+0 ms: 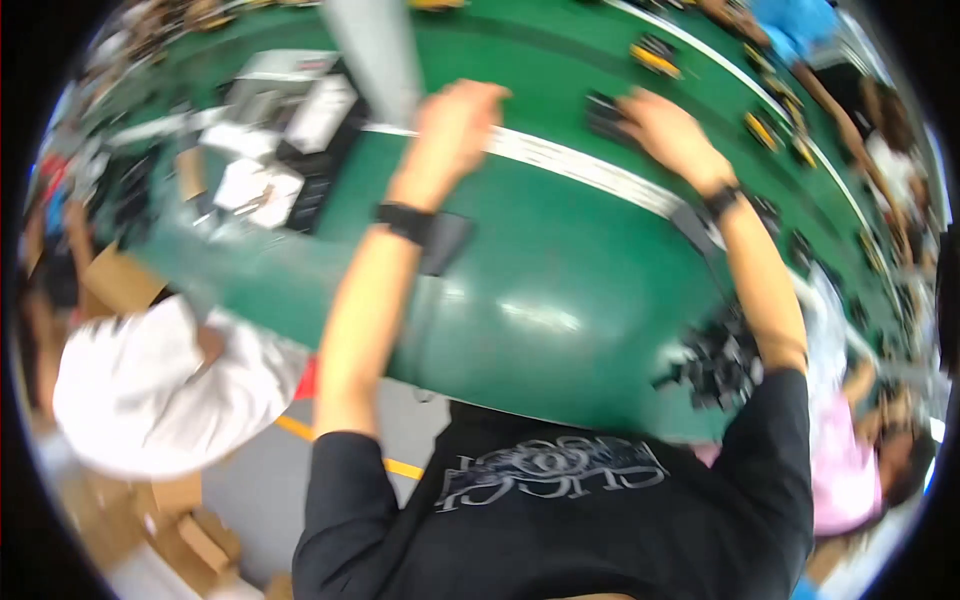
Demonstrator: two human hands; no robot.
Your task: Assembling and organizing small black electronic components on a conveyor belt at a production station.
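Observation:
Over the green worktable (540, 260), my right hand (675, 135) reaches far out, with its fingers closed on the end of a small black block-shaped part (605, 115). My left hand (460, 125) hovers by the foot of a grey post (375, 60), above the near edge of a white strip (590, 170). Motion smears its fingers, and nothing shows in it. Beside my left wrist is a dark grey flat piece (450, 243). A heap of small black parts (715, 360) lies near my right forearm.
At the left stands a black bin (330, 170) with white and grey boxes. Several yellow-and-black items (655, 55) lie along the far side. A person in a white hat (170, 390) is close on my left; a person in pink (845, 465) is on my right.

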